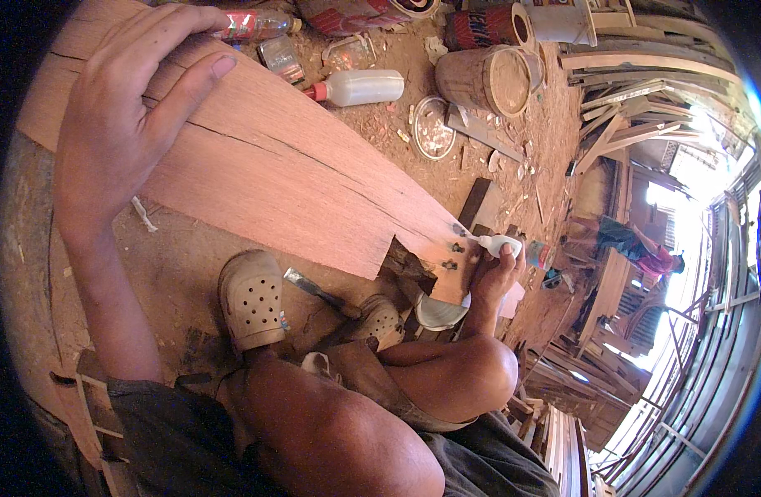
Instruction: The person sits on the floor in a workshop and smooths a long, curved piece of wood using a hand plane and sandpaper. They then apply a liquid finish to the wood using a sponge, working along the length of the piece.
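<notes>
A long reddish wooden board (289, 190) with dark cracks runs diagonally from upper left to centre, ending in a notched narrow part with several dark spots. My left hand (128, 124) grips the board's wide upper part, fingers bent over its far edge and thumb lying on its face. My right hand (503, 269) is closed around a small white squeeze bottle (491, 243), its nozzle at the spots near the board's end. Under that end sits a pale round dish (438, 316). A chisel-like tool (322, 291) lies between my sandalled feet (249, 302).
A translucent red-capped bottle (364, 87), containers (484, 79), a round lid (434, 127) and a flat bar (484, 138) lie on the dirt floor (538, 174) among shavings. Another person (629, 244) stands in the right background. Stacked timber (604, 124) lines the right side.
</notes>
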Tool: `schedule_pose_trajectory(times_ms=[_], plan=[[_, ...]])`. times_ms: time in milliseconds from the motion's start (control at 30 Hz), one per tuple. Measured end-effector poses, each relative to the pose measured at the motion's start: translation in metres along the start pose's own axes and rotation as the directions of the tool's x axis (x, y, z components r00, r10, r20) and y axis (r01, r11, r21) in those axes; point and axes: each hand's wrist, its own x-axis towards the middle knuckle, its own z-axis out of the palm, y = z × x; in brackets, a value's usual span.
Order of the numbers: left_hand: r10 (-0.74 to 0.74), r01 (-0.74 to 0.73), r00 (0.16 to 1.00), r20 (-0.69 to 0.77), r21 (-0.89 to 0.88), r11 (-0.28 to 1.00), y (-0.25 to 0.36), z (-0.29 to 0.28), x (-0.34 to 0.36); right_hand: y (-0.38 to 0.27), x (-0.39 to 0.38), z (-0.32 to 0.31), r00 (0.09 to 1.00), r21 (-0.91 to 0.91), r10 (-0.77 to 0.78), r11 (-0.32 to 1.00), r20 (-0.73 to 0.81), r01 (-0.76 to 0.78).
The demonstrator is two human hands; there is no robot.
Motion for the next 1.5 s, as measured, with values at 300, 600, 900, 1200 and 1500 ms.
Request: schedule_pose_trajectory(times_ms=[300, 600, 900, 1200, 1500], plan=[[0.006, -0.007, 1.0, -0.009, -0.109, 0.994, 0.001, -0.001, 0.0, 0.009, 0.004, -0.004, 0.988, -0.198, -0.146, 0.971, -0.041, 0.135], [-0.018, 0.016, 1.0, -0.022, -0.121, 0.993, 0.003, 0.0, 0.001, -0.002, 0.007, 0.002, 0.995, -0.101, -0.098, 0.99, 0.001, 0.097], [-0.016, 0.008, 0.995, -0.101, -0.083, 0.997, 0.011, 0.002, 0.002, -0.005, 0.002, 0.018, 0.985, -0.055, -0.146, 0.987, 0.097, 0.152], [-0.022, 0.022, 1.0, 0.0, -0.041, 0.999, 0.005, -0.003, 0.002, 0.002, 0.005, 0.017, 0.974, -0.101, -0.17, 0.977, 0.15, 0.186], [0.017, -0.02, 0.994, -0.107, -0.023, 1.0, 0.009, 0.001, 0.002, 0.014, 0.008, 0.011, 0.973, -0.104, -0.15, 0.98, 0.176, 0.17]])
